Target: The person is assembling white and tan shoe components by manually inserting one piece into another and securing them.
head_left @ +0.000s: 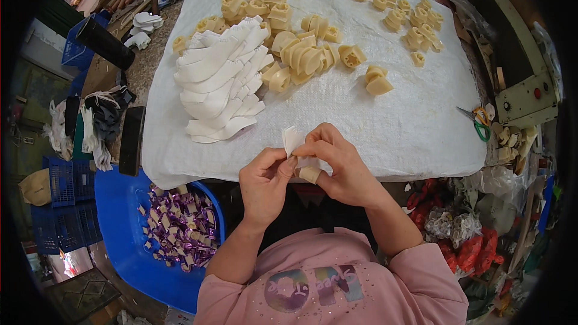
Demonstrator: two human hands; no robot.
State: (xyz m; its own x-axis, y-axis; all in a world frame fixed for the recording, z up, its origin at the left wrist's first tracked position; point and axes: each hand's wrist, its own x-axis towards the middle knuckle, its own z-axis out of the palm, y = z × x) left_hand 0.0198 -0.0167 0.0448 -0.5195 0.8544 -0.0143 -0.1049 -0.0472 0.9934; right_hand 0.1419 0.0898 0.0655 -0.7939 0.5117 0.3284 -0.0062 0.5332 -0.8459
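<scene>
While the left hand (262,188) pinches a fanned white piece (292,139) between its fingers, over the near edge of the white-sheeted desk (409,129), the right hand (344,171) has its fingers curled against the same piece. Left of the person, a blue tub (118,229) holds purple-and-cream pieces (180,229); colourful lettering crosses the pink shirt (385,271).

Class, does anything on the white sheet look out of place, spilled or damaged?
Nothing looks plainly spilled or damaged. The scissors seem slightly stray, lying at the right edge of the white sheet, away from the left hand and right hand.
</scene>
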